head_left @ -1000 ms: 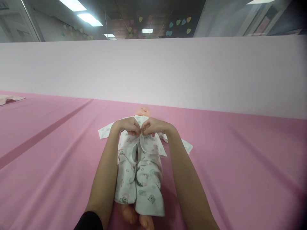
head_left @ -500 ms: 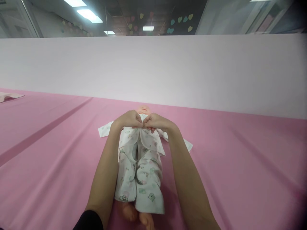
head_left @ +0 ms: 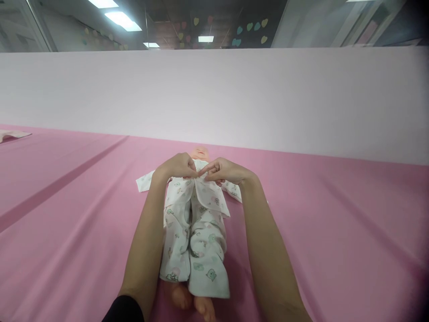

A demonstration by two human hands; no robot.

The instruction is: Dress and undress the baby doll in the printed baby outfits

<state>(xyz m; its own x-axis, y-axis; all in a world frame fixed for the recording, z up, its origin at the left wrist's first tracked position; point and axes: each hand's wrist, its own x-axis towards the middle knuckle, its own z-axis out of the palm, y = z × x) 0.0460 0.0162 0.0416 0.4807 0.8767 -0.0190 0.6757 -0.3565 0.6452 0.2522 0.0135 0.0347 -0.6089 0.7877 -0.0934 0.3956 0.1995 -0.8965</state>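
Note:
A doll (head_left: 200, 153) lies on its back, its feet toward me. It wears a white printed jacket (head_left: 212, 197) and matching trousers (head_left: 207, 255). My left hand (head_left: 181, 165) is closed in a pinch on the jacket's front edge, at the chest. My right hand (head_left: 229, 171) is at the same spot, its index finger stretched out to the left fingertips and its thumb a little apart from it. The small fastening between the fingertips is hidden. Both jacket sleeves spread out sideways.
A pink sheet (head_left: 83, 201) with long creases covers the surface beneath the doll. Beyond the head rises a white wall panel (head_left: 214, 98) with glass above it. A pale folded cloth (head_left: 12, 134) lies at the far left.
My right hand has shifted slightly right, and its index finger and thumb have come apart from their pinch. The left hand keeps its pinch at the jacket front.

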